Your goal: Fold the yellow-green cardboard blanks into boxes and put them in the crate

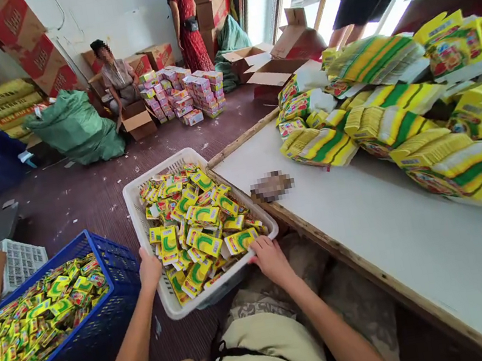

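Observation:
A white plastic basket [176, 310], heaped with small yellow and green boxes [205, 242], is in front of my body, tilted in view beside the table's edge. My left hand [149, 270] grips its left rim, the fingers partly hidden behind the wall. At the near right corner my right hand [270, 257] holds the rim, fingers curled over it. What supports the basket underneath is hidden.
To the left stands a blue crate [118, 259] full of similar small boxes. On the right, a white table [372, 245] with a wooden edge bears stacks of yellow flat cartons [397, 117]. Beyond, a person [119, 77] sits by stacked pink boxes [207, 90]; another person [187, 23] stands.

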Motion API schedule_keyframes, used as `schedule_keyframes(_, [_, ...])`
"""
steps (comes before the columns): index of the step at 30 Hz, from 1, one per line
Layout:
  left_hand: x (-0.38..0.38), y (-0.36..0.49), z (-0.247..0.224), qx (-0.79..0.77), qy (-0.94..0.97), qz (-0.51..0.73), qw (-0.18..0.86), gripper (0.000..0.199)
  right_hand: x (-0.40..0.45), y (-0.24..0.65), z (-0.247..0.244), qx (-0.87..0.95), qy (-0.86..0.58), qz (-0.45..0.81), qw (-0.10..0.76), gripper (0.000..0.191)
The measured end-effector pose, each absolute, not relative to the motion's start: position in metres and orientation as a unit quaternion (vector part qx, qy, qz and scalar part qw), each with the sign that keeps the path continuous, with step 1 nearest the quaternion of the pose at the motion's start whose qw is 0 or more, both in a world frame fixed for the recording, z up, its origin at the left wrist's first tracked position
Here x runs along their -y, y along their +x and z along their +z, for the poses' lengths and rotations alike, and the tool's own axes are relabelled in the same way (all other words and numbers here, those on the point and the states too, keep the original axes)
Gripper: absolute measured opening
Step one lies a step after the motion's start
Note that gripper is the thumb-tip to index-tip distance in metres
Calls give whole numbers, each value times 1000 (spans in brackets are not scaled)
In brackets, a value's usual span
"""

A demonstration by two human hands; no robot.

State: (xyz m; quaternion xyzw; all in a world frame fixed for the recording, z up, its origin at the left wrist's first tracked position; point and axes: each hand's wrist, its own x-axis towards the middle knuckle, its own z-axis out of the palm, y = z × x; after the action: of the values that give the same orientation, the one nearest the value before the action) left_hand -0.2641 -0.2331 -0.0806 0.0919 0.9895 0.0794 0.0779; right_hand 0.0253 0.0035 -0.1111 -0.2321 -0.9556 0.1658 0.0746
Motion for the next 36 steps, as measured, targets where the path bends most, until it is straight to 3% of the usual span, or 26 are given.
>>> schedule_keyframes(23, [241,-258,-82,-984,86,133,80,50,-1,29,-115,954,-222,181,82,11])
schedule_keyframes(28, [238,-262,-70,-989,68,105,75,61,-1,27,-115,951,-222,195,93,13])
schedule_keyframes(30, [225,-262,-62,-993,70,95,23,71,-2,24,-116,949,-226,198,98,16])
schedule_keyframes(33, [188,-249,-53,-971,195,104,-94,66,-2,23,-117,945,-232,206,105,19])
schedule_keyframes(36, [136,-226,-54,-906,403,93,-87,48,-2,24,-119,943,-230,216,111,19])
